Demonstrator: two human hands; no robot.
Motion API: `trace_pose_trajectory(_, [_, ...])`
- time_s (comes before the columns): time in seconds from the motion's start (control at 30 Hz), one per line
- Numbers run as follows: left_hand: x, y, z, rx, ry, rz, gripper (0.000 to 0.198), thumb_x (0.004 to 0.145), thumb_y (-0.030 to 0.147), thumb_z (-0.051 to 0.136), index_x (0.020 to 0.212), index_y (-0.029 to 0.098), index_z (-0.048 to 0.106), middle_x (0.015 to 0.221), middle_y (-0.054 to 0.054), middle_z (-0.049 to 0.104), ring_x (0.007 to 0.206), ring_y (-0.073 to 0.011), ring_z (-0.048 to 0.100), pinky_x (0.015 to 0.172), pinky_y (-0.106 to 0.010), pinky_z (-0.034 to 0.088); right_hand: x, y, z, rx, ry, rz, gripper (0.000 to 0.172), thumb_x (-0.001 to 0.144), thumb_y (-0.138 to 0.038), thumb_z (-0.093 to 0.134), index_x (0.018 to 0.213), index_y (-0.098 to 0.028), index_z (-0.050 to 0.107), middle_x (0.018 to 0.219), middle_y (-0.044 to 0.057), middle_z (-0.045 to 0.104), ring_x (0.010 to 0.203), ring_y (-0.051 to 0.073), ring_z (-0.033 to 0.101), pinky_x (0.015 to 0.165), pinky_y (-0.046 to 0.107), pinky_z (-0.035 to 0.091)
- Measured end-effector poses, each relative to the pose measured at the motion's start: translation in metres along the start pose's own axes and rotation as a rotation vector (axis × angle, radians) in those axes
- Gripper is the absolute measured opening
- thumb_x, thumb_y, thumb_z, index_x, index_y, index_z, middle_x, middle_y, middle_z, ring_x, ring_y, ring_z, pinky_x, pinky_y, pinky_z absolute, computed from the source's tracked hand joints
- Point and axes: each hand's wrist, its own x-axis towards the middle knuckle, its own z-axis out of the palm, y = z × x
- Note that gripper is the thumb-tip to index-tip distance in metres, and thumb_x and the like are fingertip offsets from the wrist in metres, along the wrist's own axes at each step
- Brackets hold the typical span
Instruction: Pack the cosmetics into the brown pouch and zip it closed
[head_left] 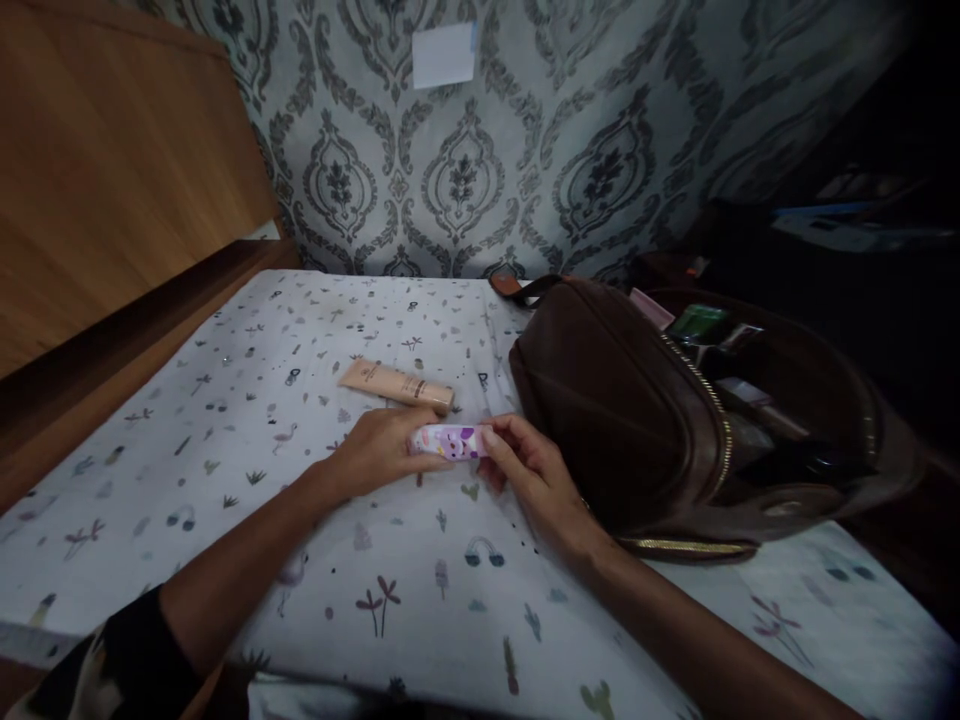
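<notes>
Between my two hands is a small purple and pink tube (pixel 454 442) with a cartoon print, held sideways above the printed cloth. My left hand (pixel 386 450) is closed round its left end, and the fingers of my right hand (pixel 525 462) pinch its right end. Just behind my left hand lies a beige squeeze tube (pixel 397 385) with a shiny cap at its right end. Close to the right of my right hand stands a brown leather bag (pixel 600 390), unzipped, with several small items inside, among them a green packet (pixel 699 322).
A white cloth (pixel 247 440) with small plant and flamingo prints covers the surface. Wooden furniture (pixel 120 150) rises at the left. The patterned wall (pixel 465 180) behind carries a white paper (pixel 443 56). The far right is dark.
</notes>
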Motion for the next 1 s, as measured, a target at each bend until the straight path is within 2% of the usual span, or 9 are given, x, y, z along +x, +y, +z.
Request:
trace_pose_trajectory(0.17, [0.003, -0.01, -0.014, -0.357, -0.016, -0.072, 0.03, 0.086, 0.047, 0.066, 0.087, 0.018, 0.069, 0.076, 0.001, 0.063, 0.069, -0.0138, 0.056, 0.062, -0.024, 0.038, 0.001, 0.001, 0.001, 0.024, 0.058, -0.002, 0.041, 0.089, -0.06, 0.058, 0.093, -0.019, 0.059, 0.07, 0.0, 0.059, 0.056, 0.012, 0.051, 0.05, 0.025, 0.044])
trace_pose_trajectory(0.33, [0.005, -0.022, -0.016, -0.52, 0.026, -0.12, 0.027, 0.083, 0.042, 0.068, 0.089, 0.015, 0.071, 0.065, 0.003, 0.057, 0.057, -0.0099, 0.048, 0.054, -0.022, 0.036, -0.001, 0.0, 0.001, 0.083, 0.083, -0.001, 0.039, 0.09, -0.057, 0.059, 0.102, -0.02, 0.058, 0.077, 0.001, 0.062, 0.061, 0.013, 0.054, 0.054, 0.025, 0.044])
trace_pose_trajectory(0.5, [0.008, -0.029, -0.012, -0.486, 0.14, -0.018, 0.017, 0.082, 0.03, 0.067, 0.091, 0.017, 0.073, 0.084, -0.002, 0.065, 0.072, -0.0119, 0.058, 0.064, -0.023, 0.045, -0.003, -0.002, 0.0, 0.12, 0.071, -0.023, 0.035, 0.089, -0.05, 0.064, 0.105, -0.02, 0.057, 0.083, 0.001, 0.064, 0.068, 0.013, 0.056, 0.063, 0.027, 0.047])
trace_pose_trajectory(0.63, [0.01, -0.032, -0.01, -0.58, 0.233, -0.028, 0.014, 0.076, 0.026, 0.072, 0.086, 0.017, 0.073, 0.091, -0.005, 0.067, 0.08, -0.0147, 0.063, 0.07, -0.026, 0.052, -0.002, 0.001, 0.001, 0.081, 0.078, -0.05, 0.03, 0.087, -0.043, 0.067, 0.104, -0.021, 0.057, 0.089, 0.003, 0.063, 0.076, 0.015, 0.059, 0.071, 0.03, 0.051])
trace_pose_trajectory(0.77, [0.011, -0.029, -0.007, -0.799, 0.308, -0.065, 0.018, 0.071, 0.028, 0.08, 0.082, 0.016, 0.071, 0.112, -0.008, 0.066, 0.098, -0.018, 0.065, 0.078, -0.028, 0.058, -0.002, 0.009, 0.001, 0.013, 0.106, -0.19, 0.024, 0.087, -0.034, 0.065, 0.106, -0.022, 0.056, 0.102, 0.006, 0.063, 0.092, 0.02, 0.063, 0.081, 0.034, 0.053])
trace_pose_trajectory(0.83, [0.011, -0.026, -0.006, -0.932, 0.309, -0.123, 0.021, 0.073, 0.03, 0.08, 0.085, 0.017, 0.07, 0.118, -0.008, 0.066, 0.102, -0.0181, 0.065, 0.08, -0.028, 0.059, -0.004, 0.011, 0.0, -0.11, 0.126, -0.293, 0.021, 0.09, -0.027, 0.062, 0.11, -0.023, 0.056, 0.104, 0.006, 0.062, 0.092, 0.019, 0.062, 0.082, 0.034, 0.053])
trace_pose_trajectory(1.0, [0.009, -0.016, -0.009, -1.082, 0.306, -0.238, 0.028, 0.072, 0.034, 0.081, 0.091, 0.015, 0.073, 0.104, -0.005, 0.066, 0.092, -0.0147, 0.065, 0.076, -0.024, 0.06, -0.011, 0.003, -0.003, -0.414, 0.132, -0.573, 0.026, 0.092, -0.012, 0.056, 0.115, -0.023, 0.056, 0.106, 0.007, 0.06, 0.087, 0.017, 0.061, 0.081, 0.031, 0.055])
